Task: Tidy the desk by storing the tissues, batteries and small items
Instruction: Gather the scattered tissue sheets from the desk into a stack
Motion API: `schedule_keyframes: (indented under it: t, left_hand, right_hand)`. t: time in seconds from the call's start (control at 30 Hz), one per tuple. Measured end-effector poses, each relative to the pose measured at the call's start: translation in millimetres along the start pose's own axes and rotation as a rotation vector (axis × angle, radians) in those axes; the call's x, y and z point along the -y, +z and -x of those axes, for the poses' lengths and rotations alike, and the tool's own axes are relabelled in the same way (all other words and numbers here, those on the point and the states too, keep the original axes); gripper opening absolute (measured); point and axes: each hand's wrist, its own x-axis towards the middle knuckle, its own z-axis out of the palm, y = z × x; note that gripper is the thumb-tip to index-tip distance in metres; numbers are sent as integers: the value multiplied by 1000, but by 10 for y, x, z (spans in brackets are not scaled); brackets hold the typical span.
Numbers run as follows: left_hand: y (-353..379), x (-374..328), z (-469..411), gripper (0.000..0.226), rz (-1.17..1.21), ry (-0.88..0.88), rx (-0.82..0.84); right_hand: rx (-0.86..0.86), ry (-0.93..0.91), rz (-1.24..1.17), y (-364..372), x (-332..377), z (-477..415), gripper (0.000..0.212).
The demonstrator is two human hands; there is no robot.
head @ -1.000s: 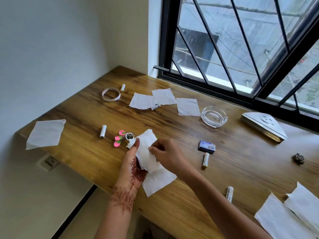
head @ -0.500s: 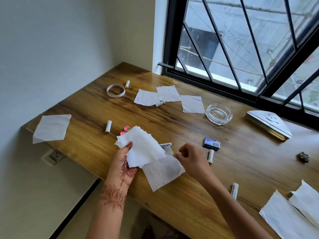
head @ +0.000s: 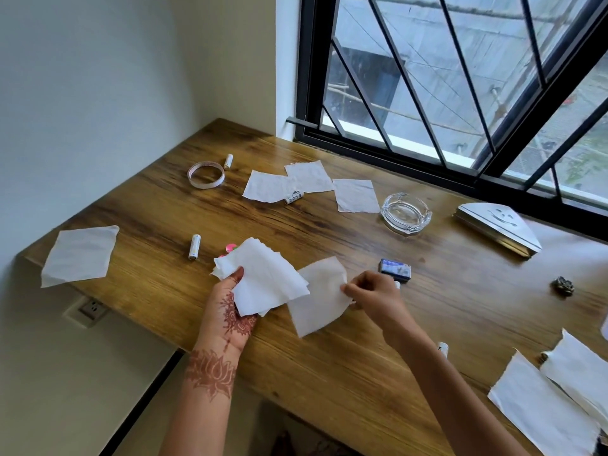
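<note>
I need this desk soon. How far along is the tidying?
Early. Done: several tissues are gathered into a stack held by the left hand. In hand: the right hand pinches one more tissue. Left: loose tissues at the left edge, near the window and at the right; a battery beside the stack, others scattered; the tape ring and blue box.

A pink-and-green trinket [head: 231,247] is mostly hidden behind the tissue stack [head: 263,278]. A battery [head: 397,284] is nearly covered by the right grip [head: 375,296], a second battery [head: 443,348] by the forearm [head: 460,390]. At the right edge, loose tissues [head: 539,403] are cut off.
</note>
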Motion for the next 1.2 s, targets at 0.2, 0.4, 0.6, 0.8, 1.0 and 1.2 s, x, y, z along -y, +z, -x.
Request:
schedule_keyframes:
  t: [0.2, 0.4, 0.6, 0.8, 1.0, 1.2]
  left_hand:
    - [101, 48, -36, 11, 38, -43, 52]
    - [207, 148, -156, 15, 36, -95, 132]
    - [346, 186, -219, 34, 112, -121, 238]
    - [450, 126, -268, 36, 85, -141, 251]
    - [441, 112, -406, 12, 28, -104, 103]
    - [478, 46, -455, 27, 59, -88, 46]
  right_hand:
    - [-250, -198, -239, -153, 329, -110, 18]
    - [-174, -577, 97, 73, 638, -47, 21]
    - [149, -637, 469, 388, 646, 105, 28]
    - [230, -547, 366, 443, 624, 0, 30]
    - [-47, -596, 349, 177, 609, -665, 15]
    - [-208, -582, 974, -214, 378, -1588, 22]
